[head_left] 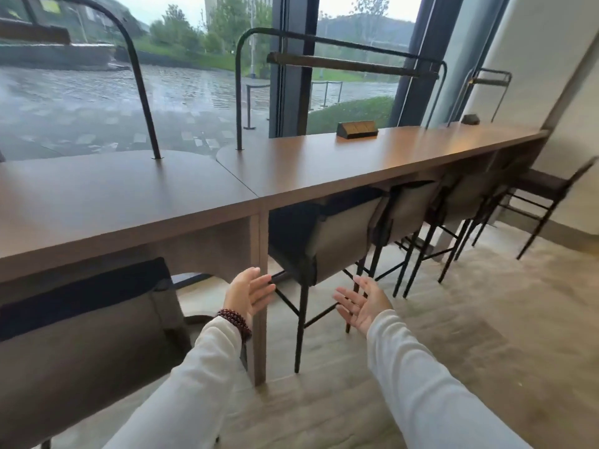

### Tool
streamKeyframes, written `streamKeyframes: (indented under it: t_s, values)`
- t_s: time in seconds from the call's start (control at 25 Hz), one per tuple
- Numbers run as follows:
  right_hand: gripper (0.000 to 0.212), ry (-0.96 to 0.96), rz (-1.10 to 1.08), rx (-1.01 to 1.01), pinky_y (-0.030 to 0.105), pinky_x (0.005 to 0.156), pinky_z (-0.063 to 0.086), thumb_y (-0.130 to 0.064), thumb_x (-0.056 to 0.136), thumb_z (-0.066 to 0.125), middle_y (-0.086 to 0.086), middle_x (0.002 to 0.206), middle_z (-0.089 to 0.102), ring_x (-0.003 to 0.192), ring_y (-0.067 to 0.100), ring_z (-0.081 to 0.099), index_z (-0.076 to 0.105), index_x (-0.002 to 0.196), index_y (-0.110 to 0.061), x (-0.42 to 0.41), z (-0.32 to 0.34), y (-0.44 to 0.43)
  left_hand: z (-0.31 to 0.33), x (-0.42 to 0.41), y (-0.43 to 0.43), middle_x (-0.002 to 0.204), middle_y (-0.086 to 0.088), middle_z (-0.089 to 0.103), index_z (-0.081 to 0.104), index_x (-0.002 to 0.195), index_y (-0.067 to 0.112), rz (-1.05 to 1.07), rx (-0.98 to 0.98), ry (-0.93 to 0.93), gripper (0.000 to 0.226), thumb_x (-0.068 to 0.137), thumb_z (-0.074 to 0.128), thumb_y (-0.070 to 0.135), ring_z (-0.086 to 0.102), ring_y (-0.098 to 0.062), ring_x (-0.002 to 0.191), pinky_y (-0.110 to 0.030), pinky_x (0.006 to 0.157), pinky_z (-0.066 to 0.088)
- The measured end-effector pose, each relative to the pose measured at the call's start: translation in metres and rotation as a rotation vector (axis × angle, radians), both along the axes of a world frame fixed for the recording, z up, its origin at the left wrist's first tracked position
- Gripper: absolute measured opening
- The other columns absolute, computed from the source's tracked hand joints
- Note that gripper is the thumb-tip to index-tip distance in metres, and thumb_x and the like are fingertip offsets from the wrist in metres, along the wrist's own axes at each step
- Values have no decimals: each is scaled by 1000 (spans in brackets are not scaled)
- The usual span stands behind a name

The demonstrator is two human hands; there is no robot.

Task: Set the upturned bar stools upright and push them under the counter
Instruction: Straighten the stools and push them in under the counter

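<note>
A long brown wooden counter (324, 170) runs along the window. An upright bar stool (343, 234) with a grey back and black metal legs stands tucked under it right in front of me. My left hand (249, 291) and my right hand (363, 304) are both open with palms facing each other, held a little in front of that stool's legs and touching nothing. Two more stools (411, 205) (466, 196) stand under the counter further right. Another stool (544, 192) stands out from the counter at the far right. A grey-backed stool (81, 332) sits at my near left.
A wooden counter leg (259, 303) stands between my hands and the left stool. Black arched lamp rails (142, 85) rise from the counter, with a socket box (356, 128) on top. Carpeted floor (486, 319) stretches to the right; a wall closes the far end.
</note>
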State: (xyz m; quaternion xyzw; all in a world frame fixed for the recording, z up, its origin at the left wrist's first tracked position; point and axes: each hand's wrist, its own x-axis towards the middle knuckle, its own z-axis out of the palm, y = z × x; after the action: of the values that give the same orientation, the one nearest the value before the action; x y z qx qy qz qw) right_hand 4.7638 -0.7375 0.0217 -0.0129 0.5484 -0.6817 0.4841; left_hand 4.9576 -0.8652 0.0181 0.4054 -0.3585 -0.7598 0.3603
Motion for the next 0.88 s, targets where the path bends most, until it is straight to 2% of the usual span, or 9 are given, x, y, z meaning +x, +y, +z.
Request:
streamKeyframes:
  t_s: [0.12,0.28,0.44,0.64,0.76,0.88]
  values:
    - [37,-7,-76,-20,33,61,56,-37,91,51,15,111,67,94,27,68,48,125,-24,-59,2,13,8,-68,-1,106,-11,66,54,111,15,-75,-19,-13,20,93,51,25,64,-28,97,-41,85,50]
    - [34,1,-138,-42,33,60,56,-37,89,53,14,106,69,92,27,70,52,122,-25,-133,-1,5,6,-154,-23,109,-10,64,54,101,19,-149,-24,-28,10,94,50,26,63,-27,97,-39,82,50]
    - [29,21,-166,-50,36,67,54,-36,92,49,14,107,68,94,28,68,50,120,-27,-217,1,-28,-4,-242,-64,112,-12,63,49,120,15,-160,1,-30,29,94,50,28,62,-29,100,-40,85,49]
    - [28,22,-130,-33,35,68,54,-37,92,49,12,104,68,97,27,67,50,119,-28,-311,4,-93,-14,-333,-124,108,-11,63,45,129,11,-148,79,-87,45,93,53,36,63,-28,97,-40,81,51]
    - [31,20,-84,-11,35,69,57,-38,91,52,12,110,68,96,27,68,51,120,-27,-355,-2,-131,-22,-363,-151,113,-13,59,41,134,10,-55,187,-157,56,90,56,41,62,-30,97,-42,78,52]
    - [32,26,-27,6,38,77,57,-38,91,54,12,113,67,96,27,68,51,120,-27,-402,-14,-168,-31,-378,-171,122,-16,54,34,139,13,42,360,-212,72,85,57,53,61,-32,96,-44,78,52]
